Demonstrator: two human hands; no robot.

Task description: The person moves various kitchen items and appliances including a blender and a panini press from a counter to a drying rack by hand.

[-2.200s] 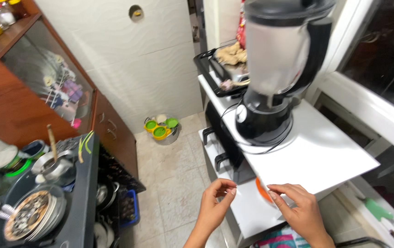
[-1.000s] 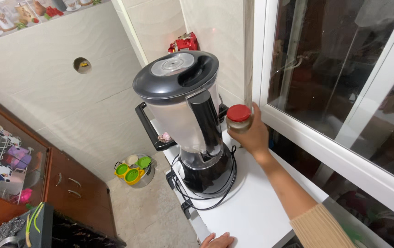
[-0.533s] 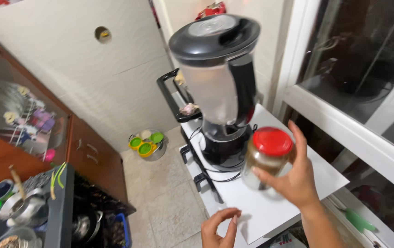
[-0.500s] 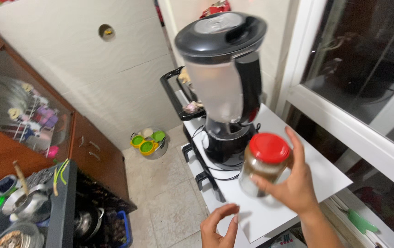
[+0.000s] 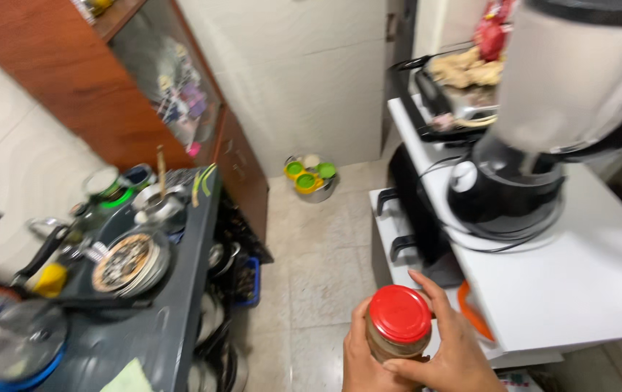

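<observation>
I have the jar (image 5: pixel 397 334) low in front of me, over the floor (image 5: pixel 325 254) beside the white counter (image 5: pixel 579 283). My left hand (image 5: pixel 360 359) and right hand (image 5: pixel 456 348) both wrap it (red lid (image 5: pixel 399 313) up). The blender (image 5: pixel 543 138) stands well apart.

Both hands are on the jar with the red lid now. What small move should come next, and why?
Probably a twist of the red lid by the right hand, while the left hand steadies the glass jar. The lid is on, both hands grip the jar in mid-air, and the right-hand fingers curl beside the lid.
</observation>
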